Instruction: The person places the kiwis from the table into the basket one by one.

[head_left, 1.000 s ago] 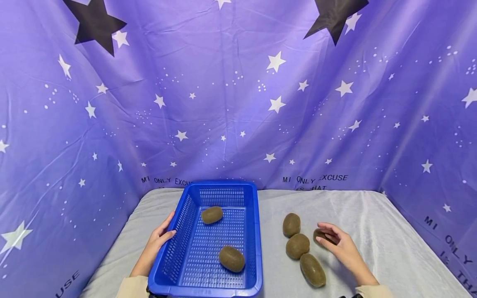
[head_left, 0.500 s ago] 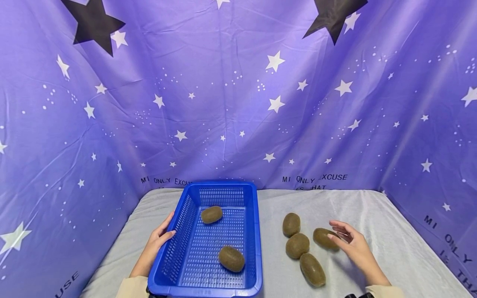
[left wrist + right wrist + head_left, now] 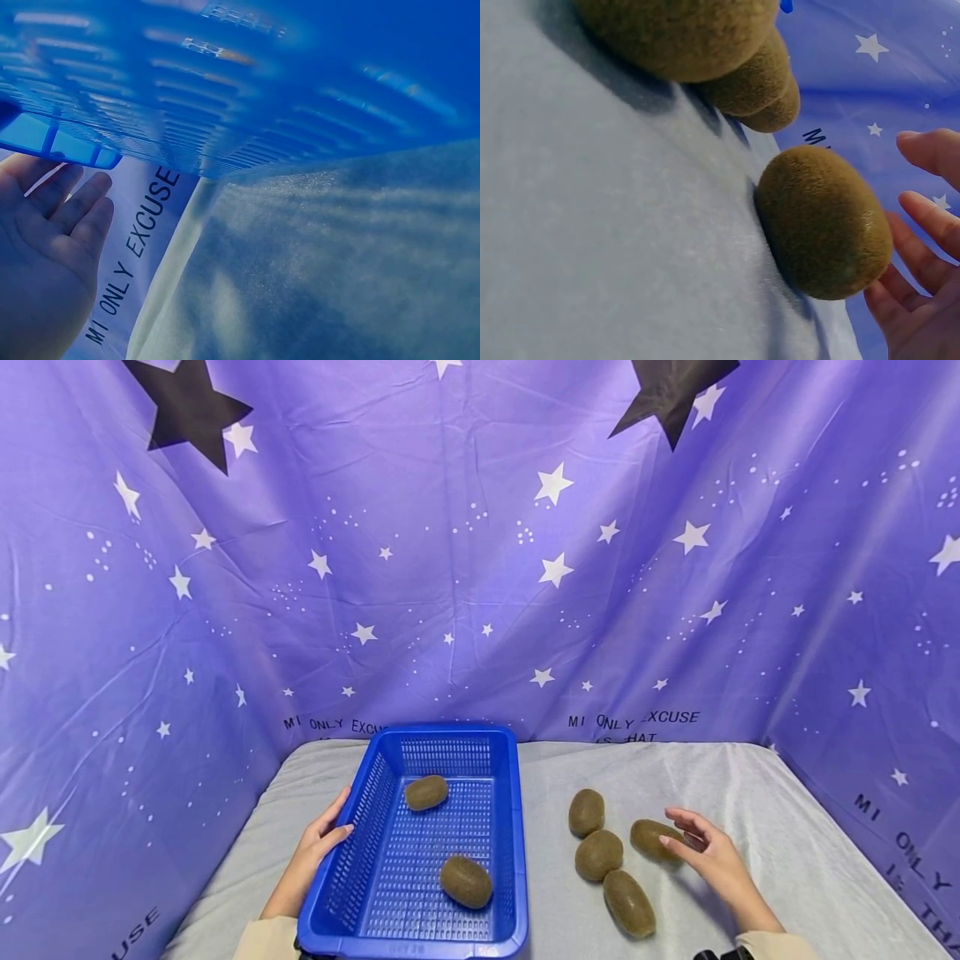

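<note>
Right grip farther right, beside kiwifruit

On the purple curtain we read "MI ONLY EXCUSE" beyond the right hand, with "HAT" beneath; the same phrase beyond the left hand, whole in the left wrist view; "USE" left of that hand; and "MI ONLY" to the other hand's right.

Left hand: fingers extended forward, nearly straight, thumb apart from the index finger.
Right hand: fingers gently bent and spread, thumb and index fingertip apart.
Wrists: bare just above the cuffs.
Arms: pale left sleeve and right sleeve, both angled inward.
</note>
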`<state>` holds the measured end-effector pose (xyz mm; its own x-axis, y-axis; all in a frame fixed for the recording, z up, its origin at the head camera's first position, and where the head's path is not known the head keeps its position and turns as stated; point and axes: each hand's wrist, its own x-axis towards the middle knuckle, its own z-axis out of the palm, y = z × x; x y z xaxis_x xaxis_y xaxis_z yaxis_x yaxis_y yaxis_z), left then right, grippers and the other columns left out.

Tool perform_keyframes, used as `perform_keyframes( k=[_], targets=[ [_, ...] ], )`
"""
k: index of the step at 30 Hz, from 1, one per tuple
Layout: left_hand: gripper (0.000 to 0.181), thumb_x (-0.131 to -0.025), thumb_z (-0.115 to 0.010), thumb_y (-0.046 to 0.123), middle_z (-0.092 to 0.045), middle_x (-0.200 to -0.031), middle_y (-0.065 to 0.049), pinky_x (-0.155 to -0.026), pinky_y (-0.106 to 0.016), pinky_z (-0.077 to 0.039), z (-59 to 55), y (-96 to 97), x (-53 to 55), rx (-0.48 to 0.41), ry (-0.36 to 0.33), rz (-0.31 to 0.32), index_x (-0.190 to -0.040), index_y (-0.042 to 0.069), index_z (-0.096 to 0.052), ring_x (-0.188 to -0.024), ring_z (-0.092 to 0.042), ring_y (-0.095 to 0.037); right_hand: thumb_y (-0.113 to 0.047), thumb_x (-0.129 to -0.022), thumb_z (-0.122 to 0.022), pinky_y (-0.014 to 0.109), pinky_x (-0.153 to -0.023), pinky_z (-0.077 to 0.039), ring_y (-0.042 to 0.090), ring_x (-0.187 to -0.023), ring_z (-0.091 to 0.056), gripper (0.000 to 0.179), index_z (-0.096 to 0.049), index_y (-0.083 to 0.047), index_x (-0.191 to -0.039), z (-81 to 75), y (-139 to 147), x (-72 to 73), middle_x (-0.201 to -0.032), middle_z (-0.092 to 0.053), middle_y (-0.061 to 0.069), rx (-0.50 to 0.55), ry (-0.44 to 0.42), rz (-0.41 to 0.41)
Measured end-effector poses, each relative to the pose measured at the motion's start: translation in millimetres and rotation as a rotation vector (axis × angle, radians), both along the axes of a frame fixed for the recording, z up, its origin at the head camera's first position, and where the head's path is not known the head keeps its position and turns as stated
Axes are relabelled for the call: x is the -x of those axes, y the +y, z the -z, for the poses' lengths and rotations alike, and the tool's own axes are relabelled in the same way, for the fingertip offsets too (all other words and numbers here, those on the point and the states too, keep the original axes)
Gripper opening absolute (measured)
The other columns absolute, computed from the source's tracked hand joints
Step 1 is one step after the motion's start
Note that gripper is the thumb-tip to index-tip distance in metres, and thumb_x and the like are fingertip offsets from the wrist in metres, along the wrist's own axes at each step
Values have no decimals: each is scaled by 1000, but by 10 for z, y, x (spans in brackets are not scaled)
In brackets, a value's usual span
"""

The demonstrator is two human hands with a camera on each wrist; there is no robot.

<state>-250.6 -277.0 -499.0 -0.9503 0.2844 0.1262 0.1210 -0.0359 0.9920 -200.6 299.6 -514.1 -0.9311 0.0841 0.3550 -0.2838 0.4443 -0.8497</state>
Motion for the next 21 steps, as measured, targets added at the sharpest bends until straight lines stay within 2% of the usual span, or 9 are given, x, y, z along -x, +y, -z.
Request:
perform_keyframes(
  k=[3,9,12,21],
  targets=[
    [62,-98,-44,10,-8,-156,-18,-89,-25,-46,0,2,-1,-1,2,1,-152,11,-13,-119,-45,0,-6,-84,-69,8,-80,-41,-9,-98,-51,44,-53,10,-122,31,-2,14,-106,-56,-25,15,-41,3],
    [62,-98,-44,9,-8,-155,-19,-89,-26,-47,7,5,-1,-1,6,-6,-152,11,-13,-118,-46,0,-9,-84,-70,12,-76,-44,-5,-91,-55,49,-51,9,-126,77,-26,45,-110,-62,10,13,-107,3],
    [62,-98,-44,9,-8,-155,-19,-88,-27,-47,5,6,0,0,3,-9,-152,11,-14,-118,-47,0,-10,-84,-70,13,-76,-43,-4,-91,-55,52,-49,8,-128,104,-37,62,-115,-59,20,14,-132,-10],
    [63,-98,-44,9,-8,-155,-20,-87,-28,-48,-1,6,12,1,9,-18,-152,9,-12,-116,-48,-1,-13,-84,-70,12,-77,-42,-4,-92,-52,56,-47,6,-132,153,-33,98,-123,-54,20,35,-196,-13]
  ],
)
